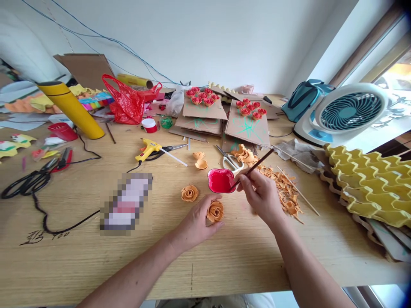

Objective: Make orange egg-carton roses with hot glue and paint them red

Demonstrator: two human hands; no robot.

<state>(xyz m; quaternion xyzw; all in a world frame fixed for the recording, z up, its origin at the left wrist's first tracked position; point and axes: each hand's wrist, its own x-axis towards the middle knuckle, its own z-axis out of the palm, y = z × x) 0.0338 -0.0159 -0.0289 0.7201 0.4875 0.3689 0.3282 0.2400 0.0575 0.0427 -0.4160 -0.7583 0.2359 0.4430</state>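
Note:
Near the table's middle, my left hand [197, 220] is closed around an orange carton rose [215, 211], with thumb and fingers at its sides. My right hand [261, 194] grips a thin dark paintbrush [260, 161], whose tip dips into a small scalloped dish of red paint [221, 180]. A second orange rose [189, 193] rests on the table to the left of the dish. Beyond it lie loose orange petal cups [201, 164]. The held rose shows plain orange, with no red visible on it.
Orange scraps [285, 192] and a stick [298, 190] lie at right, before yellow egg trays [369, 184] and a fan [349, 109]. White-handled scissors [231, 162] lie behind the dish. A yellow glue gun [149, 149] sits left; red flowers [202, 96] stand on cardboard behind.

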